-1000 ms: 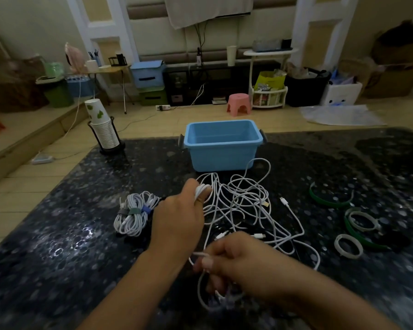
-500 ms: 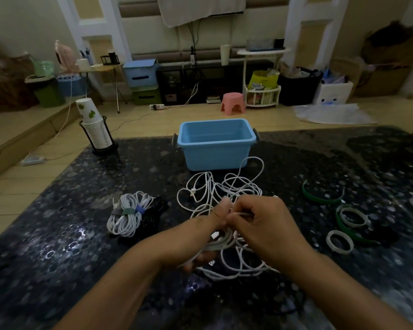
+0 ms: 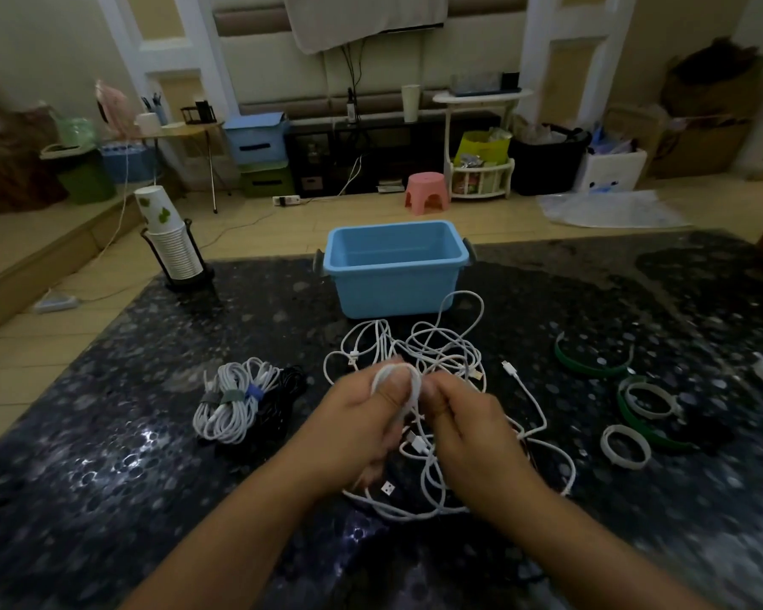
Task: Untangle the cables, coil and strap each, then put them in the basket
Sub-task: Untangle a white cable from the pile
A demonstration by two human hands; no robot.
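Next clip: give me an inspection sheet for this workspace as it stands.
Surface: dark speckled table.
Job's things: blue basket, nothing visible inside; strapped white coils left; loose straps right.
Clutter: paper cup stack.
Hands: left hand and right hand both grip a white cable loop.
Cables: tangled white cables before the basket.
Surroundings: pink stool, storage boxes behind.

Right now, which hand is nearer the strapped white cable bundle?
Left. The left hand is just right of the strapped white cable bundle; the right hand is farther right.
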